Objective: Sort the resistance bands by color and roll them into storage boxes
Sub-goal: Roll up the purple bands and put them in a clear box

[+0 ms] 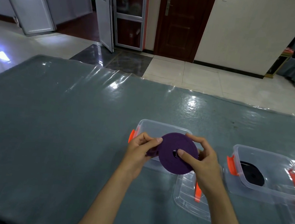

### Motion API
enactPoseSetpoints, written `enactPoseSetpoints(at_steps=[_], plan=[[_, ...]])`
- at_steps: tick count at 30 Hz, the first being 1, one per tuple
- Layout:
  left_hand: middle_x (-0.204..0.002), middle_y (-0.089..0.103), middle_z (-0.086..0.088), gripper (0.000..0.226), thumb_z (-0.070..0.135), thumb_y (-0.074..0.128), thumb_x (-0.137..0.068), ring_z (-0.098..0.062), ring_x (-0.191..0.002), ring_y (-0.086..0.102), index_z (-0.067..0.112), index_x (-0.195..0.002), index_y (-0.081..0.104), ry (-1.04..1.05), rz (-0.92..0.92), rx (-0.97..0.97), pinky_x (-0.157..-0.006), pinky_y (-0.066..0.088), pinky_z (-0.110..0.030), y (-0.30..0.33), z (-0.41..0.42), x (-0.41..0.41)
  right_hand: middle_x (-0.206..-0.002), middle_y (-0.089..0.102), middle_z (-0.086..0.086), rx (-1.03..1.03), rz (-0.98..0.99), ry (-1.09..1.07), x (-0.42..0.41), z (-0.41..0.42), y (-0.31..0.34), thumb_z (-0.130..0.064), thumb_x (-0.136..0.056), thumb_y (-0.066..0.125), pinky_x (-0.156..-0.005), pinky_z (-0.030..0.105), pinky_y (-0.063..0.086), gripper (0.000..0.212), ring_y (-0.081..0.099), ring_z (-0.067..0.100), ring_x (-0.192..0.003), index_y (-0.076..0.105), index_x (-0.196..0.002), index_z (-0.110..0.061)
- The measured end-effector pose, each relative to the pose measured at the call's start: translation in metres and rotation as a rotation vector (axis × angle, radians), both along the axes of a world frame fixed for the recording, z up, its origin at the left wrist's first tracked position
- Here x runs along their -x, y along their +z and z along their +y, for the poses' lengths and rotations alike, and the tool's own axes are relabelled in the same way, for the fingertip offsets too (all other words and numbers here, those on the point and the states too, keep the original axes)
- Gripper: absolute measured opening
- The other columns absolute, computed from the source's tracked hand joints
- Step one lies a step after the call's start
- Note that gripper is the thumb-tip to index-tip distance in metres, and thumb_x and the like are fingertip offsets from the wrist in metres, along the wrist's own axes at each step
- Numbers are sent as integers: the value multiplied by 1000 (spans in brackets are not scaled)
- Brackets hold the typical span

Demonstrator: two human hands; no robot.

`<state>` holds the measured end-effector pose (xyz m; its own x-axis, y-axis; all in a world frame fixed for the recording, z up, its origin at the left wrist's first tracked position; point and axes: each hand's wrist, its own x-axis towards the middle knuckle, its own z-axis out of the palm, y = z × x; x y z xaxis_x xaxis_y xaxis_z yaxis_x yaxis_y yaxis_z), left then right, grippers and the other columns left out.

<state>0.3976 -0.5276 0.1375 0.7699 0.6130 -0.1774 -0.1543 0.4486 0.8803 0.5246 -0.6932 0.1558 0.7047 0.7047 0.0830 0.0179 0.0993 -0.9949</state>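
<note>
A purple rolled band [176, 154] is held up just over the near clear box [159, 127], gripped from both sides: the left hand [140, 149] pinches its loose tail end, the right hand [199, 160] is curled round the coil with the thumb by the centre hole. Right of that box, a second clear box [272, 188] has a black rolled band [251, 173] in it. A lid [185, 200] lies just in front. No readable labels anywhere, sadly.
</note>
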Motion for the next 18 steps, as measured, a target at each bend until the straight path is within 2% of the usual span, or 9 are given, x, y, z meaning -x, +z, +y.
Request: enactPoseSetpoints(at_steps=[4,6,8,12,14,18], plan=[[-84,77,-7,21,8,76,-93,-14,-74,74,12,-74,69,20,-32,10,-73,61,-27,-2,-1,-3,-120,77,5,-26,4,-71,0,5,-6,-22,-78,91,-74,42,66,53,76,30,-106,69,-125,-33],[-98,81,-11,7,6,74,-95,-20,-87,78,7,-91,80,8,-58,-5,-80,62,-31,-3,-1,-2,-122,76,5,-46,36,-120,-1,7,-8,-25,-75,92,-75,45,66,53,75,31,-107,70,-122,-34],[-109,81,-14,13,8,75,-96,-26,-99,79,8,-106,82,24,-46,-73,-85,63,-33,-6,0,-3,-121,76,7,-58,67,-149,-1,9,-10,-31,-71,94,-77,49,66,55,75,32,-107,70,-120,-36],[-96,81,-14,7,12,82,-92,-29,-89,80,9,-97,80,192,-9,-219,-75,64,-32,-13,-6,-7,-118,77,9,-71,105,-176,0,11,-15,-37,-67,94,-76,48,66,59,76,34,-105,70,-121,-35],[-90,80,-16,12,13,83,-91,-29,-83,80,5,-91,74,250,3,-236,-71,64,-32,-18,-9,-9,-117,78,9,-77,122,-187,-1,12,-17,-36,-66,94,-77,50,66,60,76,34,-104,70,-121,-34],[-98,81,-11,11,9,79,-94,-25,-90,80,3,-98,71,181,-12,-238,-75,65,-33,-25,-13,-12,-114,78,9,-88,161,-222,-1,12,-22,-32,-69,94,-74,44,66,58,78,33,-102,69,-121,-34]])
